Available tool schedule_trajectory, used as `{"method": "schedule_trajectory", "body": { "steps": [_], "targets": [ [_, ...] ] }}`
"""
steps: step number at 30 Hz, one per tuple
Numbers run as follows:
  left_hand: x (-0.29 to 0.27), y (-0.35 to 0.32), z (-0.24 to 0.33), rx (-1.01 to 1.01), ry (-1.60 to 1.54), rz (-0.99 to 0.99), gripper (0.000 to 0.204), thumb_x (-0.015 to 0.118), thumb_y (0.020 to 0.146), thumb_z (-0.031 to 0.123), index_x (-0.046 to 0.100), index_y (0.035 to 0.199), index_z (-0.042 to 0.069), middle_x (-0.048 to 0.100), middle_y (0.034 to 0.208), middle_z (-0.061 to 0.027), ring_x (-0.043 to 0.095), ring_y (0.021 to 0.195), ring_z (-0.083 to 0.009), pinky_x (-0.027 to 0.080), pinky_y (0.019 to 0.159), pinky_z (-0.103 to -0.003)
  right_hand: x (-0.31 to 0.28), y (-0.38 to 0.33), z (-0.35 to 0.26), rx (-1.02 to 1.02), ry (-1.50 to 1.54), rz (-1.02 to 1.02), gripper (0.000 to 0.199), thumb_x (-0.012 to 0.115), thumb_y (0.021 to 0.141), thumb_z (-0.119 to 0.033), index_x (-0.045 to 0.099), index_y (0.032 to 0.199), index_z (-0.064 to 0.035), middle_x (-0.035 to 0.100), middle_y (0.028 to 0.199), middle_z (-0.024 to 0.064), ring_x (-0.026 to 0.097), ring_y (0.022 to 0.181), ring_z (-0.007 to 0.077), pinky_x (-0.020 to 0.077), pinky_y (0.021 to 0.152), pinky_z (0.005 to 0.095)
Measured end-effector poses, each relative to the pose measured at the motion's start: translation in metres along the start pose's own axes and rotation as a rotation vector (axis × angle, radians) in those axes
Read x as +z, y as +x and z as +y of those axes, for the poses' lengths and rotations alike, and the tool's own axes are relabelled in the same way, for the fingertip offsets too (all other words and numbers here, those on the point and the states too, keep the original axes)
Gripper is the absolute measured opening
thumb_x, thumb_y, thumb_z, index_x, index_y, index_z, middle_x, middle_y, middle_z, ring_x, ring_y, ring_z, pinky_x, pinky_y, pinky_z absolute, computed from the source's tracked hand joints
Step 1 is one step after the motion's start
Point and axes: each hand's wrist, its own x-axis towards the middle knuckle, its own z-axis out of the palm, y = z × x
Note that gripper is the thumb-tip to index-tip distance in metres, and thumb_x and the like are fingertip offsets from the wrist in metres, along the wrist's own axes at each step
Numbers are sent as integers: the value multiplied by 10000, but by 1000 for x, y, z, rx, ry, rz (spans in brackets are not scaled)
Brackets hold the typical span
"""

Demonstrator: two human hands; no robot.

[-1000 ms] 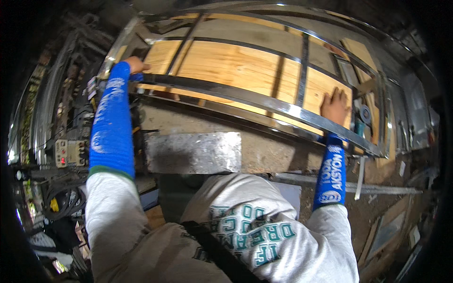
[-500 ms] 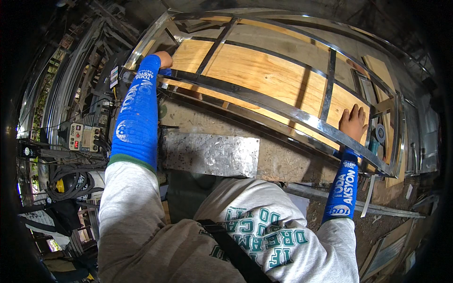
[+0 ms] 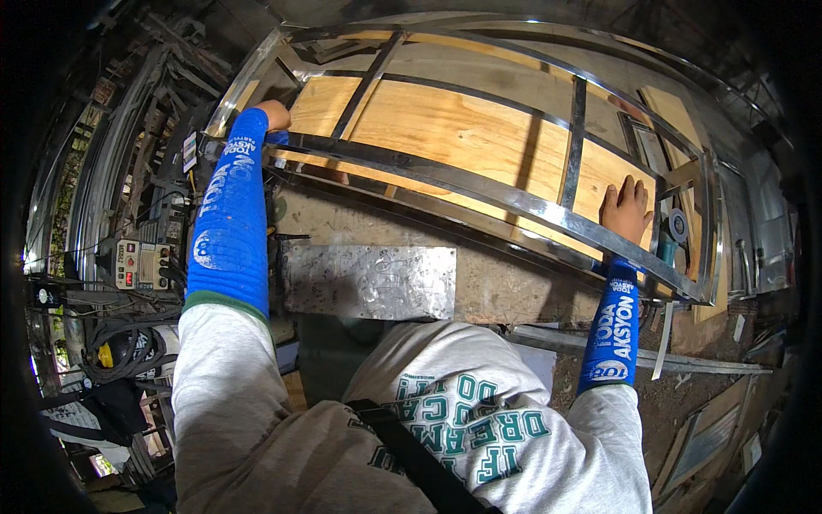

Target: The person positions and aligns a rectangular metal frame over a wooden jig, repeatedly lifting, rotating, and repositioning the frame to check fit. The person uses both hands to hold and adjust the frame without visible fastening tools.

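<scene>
- Steel frame (image 3: 479, 184) lay across the plywood surface (image 3: 445, 128), upper centre of frame.
- Left hand (image 3: 274, 114), upper left: grip closed around the frame's near rail.
- Right hand (image 3: 627, 210), right of centre: fingers spread, flat on the rail, clamping nothing.
- Scuffed metal plate (image 3: 368, 281) sat below the frame, centre.

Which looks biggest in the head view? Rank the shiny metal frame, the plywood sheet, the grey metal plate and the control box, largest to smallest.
1. Shiny metal frame, under both hands.
2. Plywood sheet beneath it, partly hidden, so its place against the frame is unsure.
3. Grey metal plate.
4. Control box, farther off, so maybe larger than it looks.
</scene>
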Motion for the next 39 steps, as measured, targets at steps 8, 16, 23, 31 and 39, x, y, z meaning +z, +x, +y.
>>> {"method": "schedule_trajectory", "body": {
  "steps": [8,16,23,31,39],
  "targets": [
    [-5,-6,8,1,43,-6,396,619,826,239,746,1067,-49,708,1174,-284,702,1096,-403,523,950,-446,-1,-1,-1,-9,6,3,585,504,1034,-428,482,1509,-87,411,1594,218,340,1505,388,207,1199,678],
    [-5,-7,7,-103,-72,6,406,633,834,279,753,1056,-40,710,1165,-281,705,1093,-387,526,937,-443,-2,-1,-3,-7,22,8,580,507,1032,-420,487,1504,-84,410,1595,221,342,1504,391,204,1198,680],
    [-7,-12,9,-77,-84,22,424,644,848,328,755,1037,-34,728,1126,-265,716,1040,-379,527,912,-445,-4,-1,-4,-5,26,9,579,517,1026,-413,498,1496,-75,420,1588,225,347,1500,394,212,1194,681],
    [-19,-28,27,-183,-115,26,474,636,908,435,756,1071,6,717,1144,-256,692,1051,-422,527,932,-473,-1,-1,-2,-4,15,27,564,527,1025,-401,517,1483,-73,440,1574,224,365,1491,387,231,1189,675],
    [-16,-27,23,-169,-146,27,518,615,947,472,752,1092,-6,715,1158,-261,686,1093,-418,523,939,-464,-1,-2,-2,-18,18,36,562,525,1028,-403,513,1486,-78,441,1573,222,363,1489,392,231,1190,673]
  ]
}}
